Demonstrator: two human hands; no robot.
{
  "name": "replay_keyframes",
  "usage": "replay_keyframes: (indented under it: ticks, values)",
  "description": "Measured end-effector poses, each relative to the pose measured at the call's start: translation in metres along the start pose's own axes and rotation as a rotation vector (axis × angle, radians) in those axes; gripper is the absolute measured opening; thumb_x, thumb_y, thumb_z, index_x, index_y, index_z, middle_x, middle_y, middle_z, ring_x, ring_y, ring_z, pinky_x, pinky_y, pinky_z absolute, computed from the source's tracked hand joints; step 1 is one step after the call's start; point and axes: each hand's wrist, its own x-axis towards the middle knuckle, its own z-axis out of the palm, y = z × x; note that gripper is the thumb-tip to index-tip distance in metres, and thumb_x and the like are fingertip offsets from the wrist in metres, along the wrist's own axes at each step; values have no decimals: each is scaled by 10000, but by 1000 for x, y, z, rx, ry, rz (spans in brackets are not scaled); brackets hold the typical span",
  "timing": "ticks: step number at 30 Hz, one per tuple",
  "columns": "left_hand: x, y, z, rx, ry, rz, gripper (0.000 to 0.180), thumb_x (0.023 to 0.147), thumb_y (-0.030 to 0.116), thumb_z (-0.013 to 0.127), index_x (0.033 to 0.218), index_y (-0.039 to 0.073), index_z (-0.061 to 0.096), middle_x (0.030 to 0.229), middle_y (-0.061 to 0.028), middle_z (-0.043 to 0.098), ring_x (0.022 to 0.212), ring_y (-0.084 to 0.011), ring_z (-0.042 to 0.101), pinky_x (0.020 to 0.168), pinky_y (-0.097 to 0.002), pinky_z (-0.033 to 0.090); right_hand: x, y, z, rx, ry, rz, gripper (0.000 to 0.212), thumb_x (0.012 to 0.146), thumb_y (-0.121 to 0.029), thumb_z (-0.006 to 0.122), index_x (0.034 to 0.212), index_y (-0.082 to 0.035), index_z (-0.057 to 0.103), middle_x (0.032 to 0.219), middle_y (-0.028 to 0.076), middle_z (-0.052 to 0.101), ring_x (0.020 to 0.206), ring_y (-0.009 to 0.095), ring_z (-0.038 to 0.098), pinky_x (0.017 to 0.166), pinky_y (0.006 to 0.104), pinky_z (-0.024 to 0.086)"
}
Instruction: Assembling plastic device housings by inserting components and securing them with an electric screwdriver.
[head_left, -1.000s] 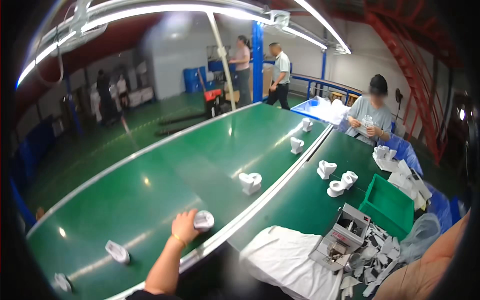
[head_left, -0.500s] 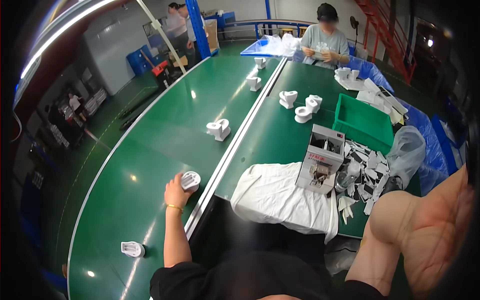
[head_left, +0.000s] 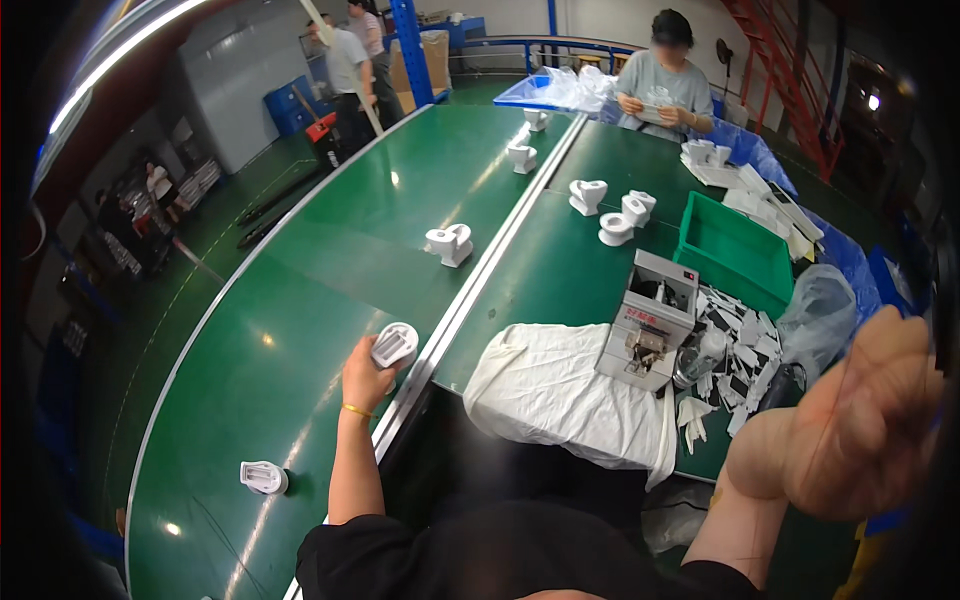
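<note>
My left hand (head_left: 367, 380) is closed round a small white toy toilet (head_left: 396, 345) over the green table. Its underside is turned up, showing a recessed slot like an uncovered battery compartment. My right hand (head_left: 865, 425) is raised at the right edge, large and close to the view, with its wrist bent. Its fingers are partly hidden and blurred, so whether they hold anything does not show. Another toy toilet (head_left: 264, 478) lies on its side at the near left, underside showing. Farther up the table an upright toy toilet (head_left: 449, 244) stands beyond my left hand.
A metal rail (head_left: 505, 262) divides the green table. Right of it are a white cloth (head_left: 545, 385), a grey boxy machine (head_left: 650, 320), loose white and black pieces (head_left: 738, 350) and a green bin (head_left: 735, 255). Several toy toilets (head_left: 617, 228) stand farther off. A co-worker (head_left: 668, 85) works at the far end.
My left hand has tipped the toy toilet so more of its underside shows, moving slightly right. My right hand has turned and its palm faces me less. The whole view has shifted a little.
</note>
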Motion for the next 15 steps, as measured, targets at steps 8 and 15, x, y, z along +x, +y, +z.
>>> replay_keyframes:
  ticks: [8,15]
  values:
    - [-20,84,9,-739,-206,72,382,777,34,662,1113,18,481,997,-42,575,870,-117,556,775,-263,482,-22,-5,-34,-267,-75,245,699,777,29,711,1405,62,405,718,-26,499,654,81,436,647,225,362]
    - [-51,168,55,-1279,-716,19,752,736,81,680,1406,33,342,1218,-75,555,1131,-177,547,984,-308,422,-87,33,-103,-471,-56,689,571,803,56,744,1326,6,520,710,-45,523,637,20,456,603,168,372]
